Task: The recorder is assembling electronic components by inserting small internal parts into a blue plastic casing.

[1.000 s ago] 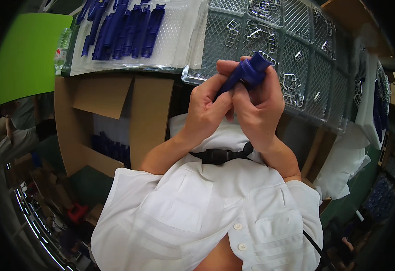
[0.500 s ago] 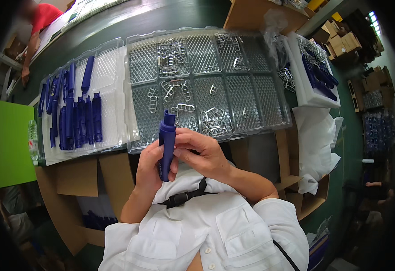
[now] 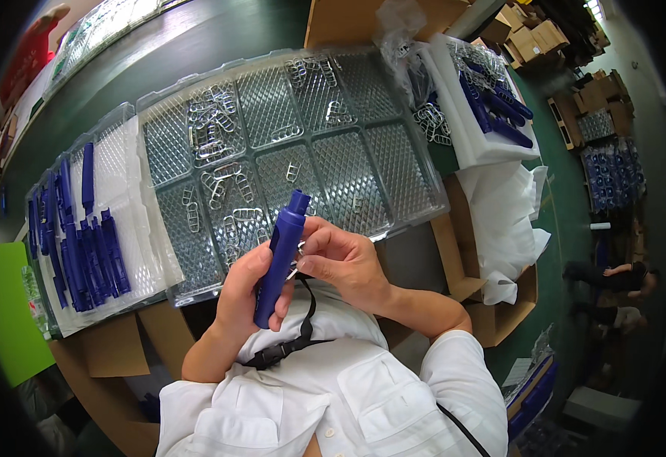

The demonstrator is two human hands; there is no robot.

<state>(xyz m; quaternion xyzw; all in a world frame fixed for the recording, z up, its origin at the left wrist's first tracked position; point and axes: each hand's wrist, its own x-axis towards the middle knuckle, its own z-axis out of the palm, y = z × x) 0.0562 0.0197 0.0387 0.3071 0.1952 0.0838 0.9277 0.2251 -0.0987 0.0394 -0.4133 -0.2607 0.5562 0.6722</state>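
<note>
Blue plastic tube (image 3: 277, 263), left hand (image 3: 240, 288) curled snugly round it; my right hand (image 3: 347, 263) pinches a metal clip (image 3: 295, 269) beside it. Brace the tube!

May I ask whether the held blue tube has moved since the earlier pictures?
Yes: as seen here, the held blue tube has shifted rightward against the clear compartment tray.

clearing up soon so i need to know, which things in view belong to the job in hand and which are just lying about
Seemingly in the job:
- blue tube, in the left hand
- right hand, at the tube's side
- metal links in the clear tray
- blue parts

Probably just lying about:
- green panel
- clear bottle
- white wrapping
</note>
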